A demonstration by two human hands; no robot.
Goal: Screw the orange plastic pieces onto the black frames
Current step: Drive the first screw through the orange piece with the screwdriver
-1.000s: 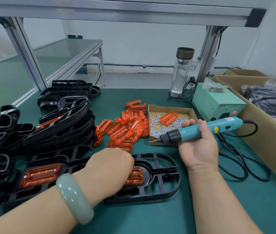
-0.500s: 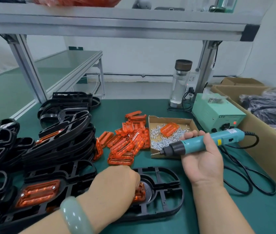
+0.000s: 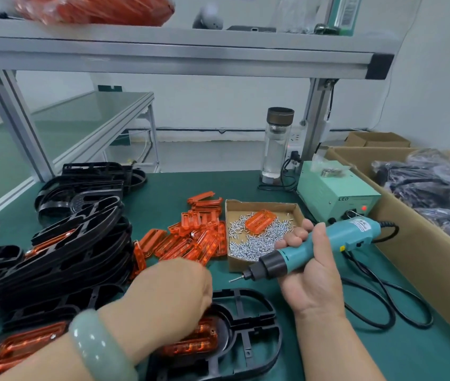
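Observation:
A black frame [image 3: 248, 323] lies flat at the near edge of the green mat, with an orange piece [image 3: 193, 345] seated in it. My left hand [image 3: 163, 303] rests over that orange piece and hides most of it; its fingers are out of sight. To the right, my right hand [image 3: 309, 273] grips a teal electric screwdriver [image 3: 314, 247], tip pointing left above the frame. Loose orange pieces [image 3: 190, 237] lie in a heap behind. A cardboard tray [image 3: 295, 209] holds screws and one orange piece.
Stacks of black frames [image 3: 75, 243] crowd the left side, one near frame [image 3: 23, 347] carrying an orange piece. A green power box [image 3: 333, 193], a glass bottle [image 3: 276, 144] and the screwdriver cable [image 3: 383, 306] sit at right. A large cardboard box [image 3: 411, 243] lines the right edge.
The view has tilted upward, so everything sits lower in frame. My left hand stays over the orange piece in the frame; the screwdriver has stayed roughly level in my right hand.

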